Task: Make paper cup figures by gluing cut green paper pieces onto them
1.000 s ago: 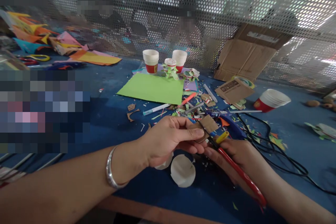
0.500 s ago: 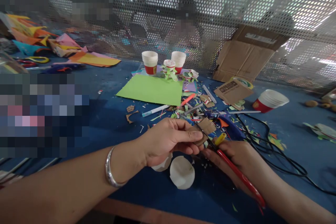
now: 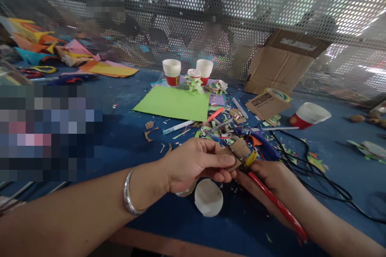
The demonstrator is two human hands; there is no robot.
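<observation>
My left hand (image 3: 200,162), with a silver bangle at the wrist, pinches a small piece of brown cardboard (image 3: 239,149) between thumb and fingers. My right hand (image 3: 268,176) is closed round scissors (image 3: 276,200) with a red handle. Their dark blades lie across the cardboard, close to my left thumb. A yellow part (image 3: 251,158) of the scissors or another item sticks up by my right fingers. Below my hands a white paper disc (image 3: 208,198) lies on the blue table (image 3: 120,204), and a second disc (image 3: 186,191) is partly hidden under my left hand.
Behind my hands are paper scraps, pens, a blue glue gun (image 3: 267,144) and a green sheet (image 3: 173,102). Paper cups (image 3: 171,73) stand farther back, more cups (image 3: 310,115) lean at right. Black cable (image 3: 316,188) runs right; folded cardboard (image 3: 279,64) rests by the mesh.
The scissors and the cardboard have shifted slightly relative to each other, with the blades now looking nearer together. My left hand has moved a little to the right.
</observation>
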